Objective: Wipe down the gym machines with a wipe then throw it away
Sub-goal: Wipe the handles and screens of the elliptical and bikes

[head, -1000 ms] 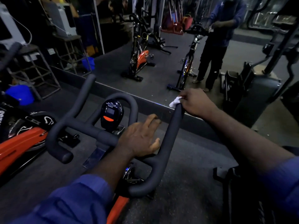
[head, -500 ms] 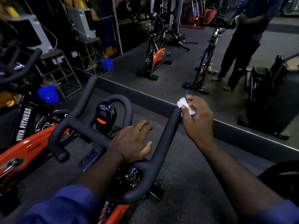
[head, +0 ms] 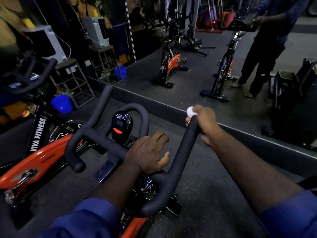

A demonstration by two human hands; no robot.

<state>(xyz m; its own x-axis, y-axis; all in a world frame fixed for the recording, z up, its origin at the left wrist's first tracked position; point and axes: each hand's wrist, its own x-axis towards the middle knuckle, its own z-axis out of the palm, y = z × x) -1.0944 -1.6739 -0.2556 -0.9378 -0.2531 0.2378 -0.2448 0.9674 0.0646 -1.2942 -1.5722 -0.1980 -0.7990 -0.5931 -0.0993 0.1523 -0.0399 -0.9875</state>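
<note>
A spin bike's black handlebar [head: 106, 143] fills the middle of the head view, with a small console [head: 121, 125] inside its loop. My right hand [head: 206, 123] wraps around the far tip of the right bar and holds a white wipe [head: 190, 111] against the tip. My left hand [head: 149, 155] rests on the crossbar near the right bend, fingers loosely spread over it. The bike's orange frame [head: 135, 225] shows below the bar.
A second orange bike marked VIVA FITNESS [head: 36, 152] stands close on my left. A wall mirror [head: 197, 66] ahead reflects bikes and a standing person. A blue bucket [head: 61, 103] and a metal stand [head: 77, 79] sit at the left wall. Dark rubber floor [head: 214, 194] lies to the right.
My right hand slid from the side of the bar's end to wrap over its tip, bunching the wipe on top. The left hand stayed on the crossbar. The view tilted slightly left.
</note>
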